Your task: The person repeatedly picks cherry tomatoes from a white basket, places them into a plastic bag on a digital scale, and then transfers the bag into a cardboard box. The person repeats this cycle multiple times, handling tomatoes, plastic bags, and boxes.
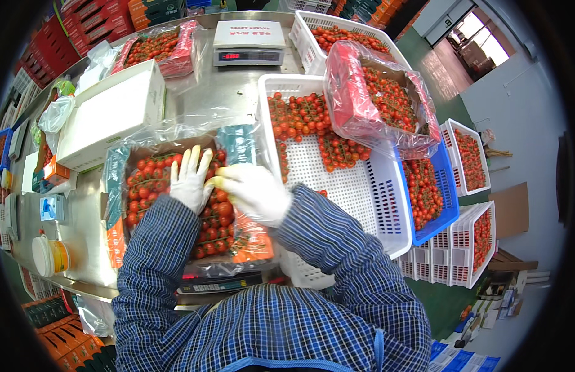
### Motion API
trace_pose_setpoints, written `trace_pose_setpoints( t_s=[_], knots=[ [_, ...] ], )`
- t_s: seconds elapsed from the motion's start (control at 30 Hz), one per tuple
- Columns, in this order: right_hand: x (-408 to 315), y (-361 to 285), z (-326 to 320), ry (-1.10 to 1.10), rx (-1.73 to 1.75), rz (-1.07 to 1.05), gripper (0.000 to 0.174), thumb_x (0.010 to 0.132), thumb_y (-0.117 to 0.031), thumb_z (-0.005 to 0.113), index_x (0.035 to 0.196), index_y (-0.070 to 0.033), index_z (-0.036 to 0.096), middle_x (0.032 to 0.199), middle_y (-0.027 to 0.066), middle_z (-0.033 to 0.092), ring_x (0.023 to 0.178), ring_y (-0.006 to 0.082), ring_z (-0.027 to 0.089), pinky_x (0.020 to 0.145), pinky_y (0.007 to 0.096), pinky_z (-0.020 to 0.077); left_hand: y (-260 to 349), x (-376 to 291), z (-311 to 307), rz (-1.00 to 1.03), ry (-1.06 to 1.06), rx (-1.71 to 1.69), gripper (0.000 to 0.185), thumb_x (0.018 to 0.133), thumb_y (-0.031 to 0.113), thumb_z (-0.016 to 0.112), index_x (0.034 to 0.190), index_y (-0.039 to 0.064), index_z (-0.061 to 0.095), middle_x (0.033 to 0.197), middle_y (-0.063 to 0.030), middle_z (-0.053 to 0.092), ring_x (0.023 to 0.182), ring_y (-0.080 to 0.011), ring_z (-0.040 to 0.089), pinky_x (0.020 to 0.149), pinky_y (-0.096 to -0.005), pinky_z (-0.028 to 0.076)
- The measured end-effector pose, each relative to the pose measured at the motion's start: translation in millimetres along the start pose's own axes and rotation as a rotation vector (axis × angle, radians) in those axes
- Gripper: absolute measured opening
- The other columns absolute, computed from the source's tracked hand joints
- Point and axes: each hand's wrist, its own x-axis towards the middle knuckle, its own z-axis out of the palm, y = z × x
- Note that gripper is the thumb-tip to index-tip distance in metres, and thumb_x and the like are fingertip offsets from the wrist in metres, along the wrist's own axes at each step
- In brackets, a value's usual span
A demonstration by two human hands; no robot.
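Note:
A cardboard box with green and orange printed sides [251, 237], covered in part by clear plastic film, stands before me with vine cherry tomatoes [217, 228] inside. It rests on a digital scale [220, 284], whose keypad edge shows. Gloved in white, my left hand [192, 179] lies spread on the tomatoes, fingers apart. My right hand [252, 190], gloved too, is at the box's right side, its thumb and fingertips drawn together near my left thumb; whether something small is between them is unclear. Beside the box, a white perforated crate [334, 181] holds tomato bunches along its far side.
A red film-wrapped tomato box [352, 100] leans across the white crate and a blue crate [450, 186]. Farther back on the steel table [217, 93] are another scale [249, 51] and a second red box [180, 51]. At left stand a white carton [113, 114] and a lidded tub [50, 255].

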Motion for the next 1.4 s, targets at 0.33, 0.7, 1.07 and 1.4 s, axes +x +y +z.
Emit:
trace_pose_setpoints(
  t_s=[0.33,0.7,1.07,1.4],
  knots=[
    [-179.3,237.8,-92.0,-0.156,-0.670,1.044,0.071,0.082,-0.029,0.062,0.141,0.002,0.037,0.141,0.0284,0.039,0.127,0.0426,0.043,0.106,0.0490,0.0384,21.1,-30.2,0.0,-0.154,-0.265,0.122,0.070,0.092,0.026,0.051,0.154,0.021,0.018,0.159,-0.0107,0.016,0.146,-0.0341,0.016,0.114,-0.0573,0.016],
    [-214.5,271.3,-71.4,0.050,-0.432,1.043,0.076,0.079,-0.018,0.067,0.144,-0.002,0.031,0.132,0.0282,0.050,0.118,0.0387,0.054,0.102,0.0444,0.0428,20.3,-203.5,-66.2,-0.575,0.303,-0.516,0.053,0.094,0.003,0.047,0.146,0.005,0.036,0.146,-0.0146,0.043,0.139,-0.0249,0.036,0.115,-0.0343,0.027],
    [-182.6,234.9,-75.6,0.282,1.663,1.052,0.044,0.086,-0.028,0.056,0.123,-0.004,0.057,0.111,0.0141,0.063,0.098,0.0271,0.061,0.079,0.0360,0.0517,9.5,-243.6,-87.8,-0.747,0.375,-0.657,0.048,0.096,0.013,0.051,0.143,0.006,0.042,0.136,-0.0146,0.052,0.129,-0.0229,0.047,0.111,-0.0332,0.032],
    [-35.5,13.8,-50.2,0.164,1.840,0.972,0.087,0.085,-0.074,0.042,0.138,-0.005,0.040,0.122,0.0206,0.058,0.087,0.0290,0.062,0.064,0.0385,0.0529,-58.1,-113.9,-78.7,-0.068,0.098,-0.838,0.052,0.091,-0.001,0.051,0.142,0.001,0.040,0.144,-0.0153,0.045,0.136,-0.0238,0.040,0.114,-0.0338,0.027]
  ],
)
